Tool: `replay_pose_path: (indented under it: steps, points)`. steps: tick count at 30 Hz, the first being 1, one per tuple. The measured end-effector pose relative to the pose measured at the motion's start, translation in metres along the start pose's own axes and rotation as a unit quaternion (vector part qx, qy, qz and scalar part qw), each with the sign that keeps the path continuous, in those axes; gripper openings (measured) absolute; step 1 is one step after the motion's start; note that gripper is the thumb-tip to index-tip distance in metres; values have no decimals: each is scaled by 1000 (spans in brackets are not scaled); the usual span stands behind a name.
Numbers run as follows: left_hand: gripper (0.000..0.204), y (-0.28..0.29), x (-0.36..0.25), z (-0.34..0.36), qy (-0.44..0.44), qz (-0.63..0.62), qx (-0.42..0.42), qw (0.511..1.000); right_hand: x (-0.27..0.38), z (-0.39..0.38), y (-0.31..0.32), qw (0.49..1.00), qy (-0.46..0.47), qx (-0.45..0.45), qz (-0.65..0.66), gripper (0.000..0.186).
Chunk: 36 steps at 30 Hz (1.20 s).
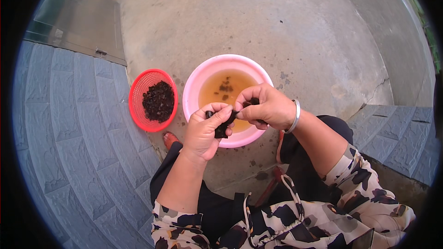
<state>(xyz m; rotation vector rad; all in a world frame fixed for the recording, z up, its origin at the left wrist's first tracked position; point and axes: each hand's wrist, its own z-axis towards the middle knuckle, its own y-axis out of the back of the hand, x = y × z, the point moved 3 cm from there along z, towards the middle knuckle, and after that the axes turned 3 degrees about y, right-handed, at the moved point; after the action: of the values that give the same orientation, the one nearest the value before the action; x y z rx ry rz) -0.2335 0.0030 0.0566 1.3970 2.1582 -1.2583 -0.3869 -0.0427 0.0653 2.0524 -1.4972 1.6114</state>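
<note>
My left hand (pixel 206 129) is closed around dark, wet-looking pieces of black fungus (pixel 222 130), its thumb and forefinger pinching one bit. Close against it, my right hand (pixel 270 109) pinches the same bit from the other side, with more dark pieces tucked in its curled fingers. Both hands are held over the near part of a pink basin (pixel 192 87). Cloudy yellow-brown water (pixel 213 87) fills the basin's bottom, and several dark pieces (pixel 225 87) float or lie in it. My hands hide part of the water and the near rim.
Left of the basin, a red mesh basket (pixel 138 94) holds a heap of dark pieces (pixel 159 102). A grey-blue tiled wall (pixel 69 124) runs along the left, below a metal door (pixel 87 23). The concrete floor (pixel 240 14) has wet spots. Another tiled ledge (pixel 397 133) is at the right.
</note>
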Motion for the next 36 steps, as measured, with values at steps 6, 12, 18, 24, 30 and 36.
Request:
replay_pose_path:
  steps: [6,12,18,24,30,36]
  points:
    - [16,-3,-6,-2,-29,-33,-23,999,3,-1,8,993,0,12,117,7]
    - [13,-12,-9,-7,-35,-6,1,999,-4,3,6,989,8,4,144,10]
    - [10,-9,-6,-7,-70,86,-40,993,-5,6,2,993,0,-4,118,9]
    - [10,-8,-3,-7,-175,319,-75,929,-7,8,-3,965,168,-74,-189,10]
    - [10,-13,-5,-9,-180,307,-58,933,-3,8,2,792,358,-233,-437,8]
    - [13,-11,-7,-9,-49,-6,-9,999,-3,10,10,987,58,-37,148,12]
